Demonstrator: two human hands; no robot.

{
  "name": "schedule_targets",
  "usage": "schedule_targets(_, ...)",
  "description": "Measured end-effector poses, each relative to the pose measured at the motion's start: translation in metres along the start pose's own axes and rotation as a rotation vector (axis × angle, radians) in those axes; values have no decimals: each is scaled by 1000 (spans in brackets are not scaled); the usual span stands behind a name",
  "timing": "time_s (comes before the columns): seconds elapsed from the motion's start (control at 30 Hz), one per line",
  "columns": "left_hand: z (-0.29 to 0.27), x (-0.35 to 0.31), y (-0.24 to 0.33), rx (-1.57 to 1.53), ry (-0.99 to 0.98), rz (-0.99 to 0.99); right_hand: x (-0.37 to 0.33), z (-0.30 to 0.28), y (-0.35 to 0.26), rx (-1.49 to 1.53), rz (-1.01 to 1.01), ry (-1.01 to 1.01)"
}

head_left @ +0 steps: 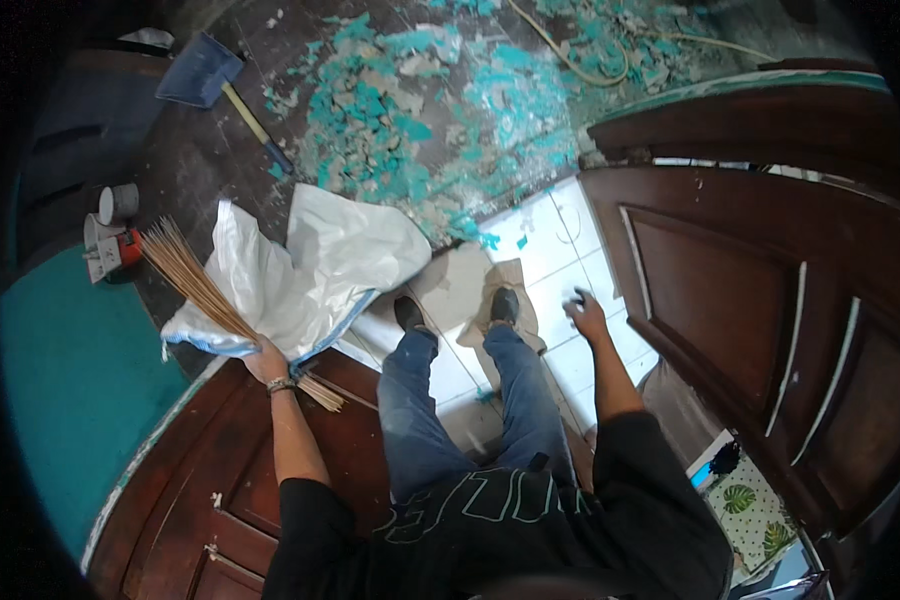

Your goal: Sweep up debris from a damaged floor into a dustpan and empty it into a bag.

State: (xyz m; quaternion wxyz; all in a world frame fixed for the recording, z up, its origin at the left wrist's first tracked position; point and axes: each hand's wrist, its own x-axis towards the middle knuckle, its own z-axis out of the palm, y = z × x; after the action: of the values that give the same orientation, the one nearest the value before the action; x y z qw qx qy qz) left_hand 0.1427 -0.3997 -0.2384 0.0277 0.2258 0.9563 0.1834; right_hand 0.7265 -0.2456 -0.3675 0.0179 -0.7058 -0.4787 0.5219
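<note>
My left hand [263, 362] is closed around a stick broom [202, 290], a bundle of thin brown sticks; the fanned end points up and left, and the cut ends stick out below the wrist. Right at that hand lies the blue hem of a crumpled white sack [355, 235]; whether the fingers also grip the hem cannot be seen. My right hand [587, 313] hangs over white floor tiles, fingers loosely bent and apart. A small dark patch at those fingertips is too unclear to name.
Turquoise and grey rubble [370, 130] covers the far floor, with a hose [580, 70] across it. A dustpan [202, 75] with a long handle lies far left. Wooden door panels [710, 270] stand on both sides. Cardboard [515, 290] lies underfoot; a red tool [128, 248] sits left.
</note>
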Motion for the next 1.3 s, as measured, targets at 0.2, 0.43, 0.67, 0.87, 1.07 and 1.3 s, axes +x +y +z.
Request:
schedule_targets(0.2,179,-16,-60,321,14,69,186,66,86,-356,-78,-94)
schedule_targets(0.43,449,8,-160,365,-11,136,401,196,232,-657,-275,-154)
schedule_targets(0.67,623,13,-232,243,-141,328,517,293,321,-426,-572,140)
schedule_targets(0.87,679,-18,-228,413,-396,533,516,343,310,11,-703,188)
schedule_targets(1.07,670,-60,-156,79,-603,139,495,403,286,439,-312,-171)
schedule_targets(1.3,676,-83,-186,354,-404,181,443,360,211,958,200,-637)
